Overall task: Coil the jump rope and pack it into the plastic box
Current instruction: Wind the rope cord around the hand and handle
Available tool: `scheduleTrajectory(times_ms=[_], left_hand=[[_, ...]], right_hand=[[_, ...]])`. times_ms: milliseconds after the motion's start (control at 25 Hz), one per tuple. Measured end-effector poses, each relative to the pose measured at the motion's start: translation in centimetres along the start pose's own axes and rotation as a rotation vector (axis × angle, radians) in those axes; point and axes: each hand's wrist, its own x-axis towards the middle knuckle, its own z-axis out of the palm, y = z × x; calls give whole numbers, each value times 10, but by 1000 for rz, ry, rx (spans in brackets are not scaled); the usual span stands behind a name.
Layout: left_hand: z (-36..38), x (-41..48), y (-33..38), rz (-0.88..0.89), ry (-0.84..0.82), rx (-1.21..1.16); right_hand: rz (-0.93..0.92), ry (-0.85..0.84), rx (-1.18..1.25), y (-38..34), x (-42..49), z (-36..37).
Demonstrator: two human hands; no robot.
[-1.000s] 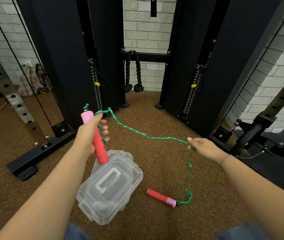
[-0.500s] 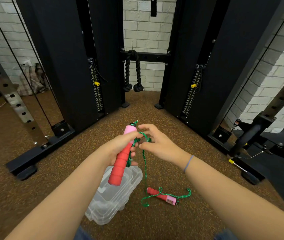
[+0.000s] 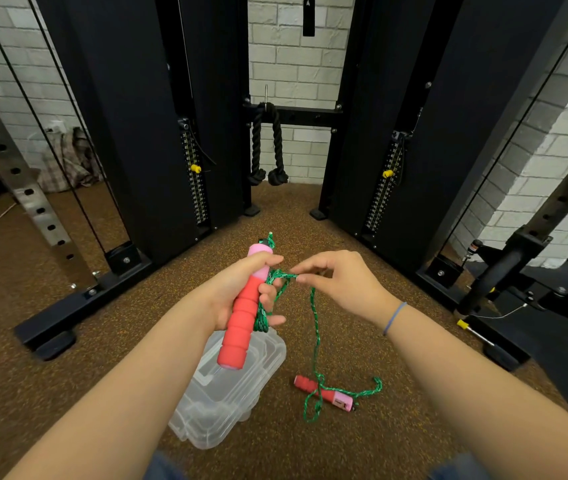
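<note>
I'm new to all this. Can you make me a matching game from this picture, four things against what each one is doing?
1 left hand
2 right hand
3 plastic box
4 rope

A see-through, lies on the floor
B green, hangs down to the handle on the floor
C grips a red handle
D pinches rope only

Pairs: 1-C, 2-D, 3-A, 4-B

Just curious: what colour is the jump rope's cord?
The cord is speckled green, seen best in head view.
</note>
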Motion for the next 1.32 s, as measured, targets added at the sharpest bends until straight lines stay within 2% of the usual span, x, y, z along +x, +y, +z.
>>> scheduleTrajectory(times_ms=[160,360,520,720,880,1000,1160,1240,1320], left_hand=[[-5,-7,4,-44,-189,-73],[-18,-14,8,10,-401,-88],[-19,-13,5,28,-473,8],[-12,-18,4,22,-550,125],[-6,-19,2,3,-666,87],[-8,-17,1,29,-726,70],[-9,-12,-3,156,-695,144],[-10,-9,-5,217,-667,90],[-9,-7,-7,273,-684,50]], right_hand=[[-204,135,-142,5,-1,2],[-90,202,-25,8,-4,-9],[-94,266,-66,9,1,-16],[-14,356,102,-4,11,-27],[27,370,122,-15,24,-30],[157,239,99,-11,25,-19],[106,-110,-12,5,6,12],[162,-209,126,0,-6,31],[203,-198,247,-11,-16,42]])
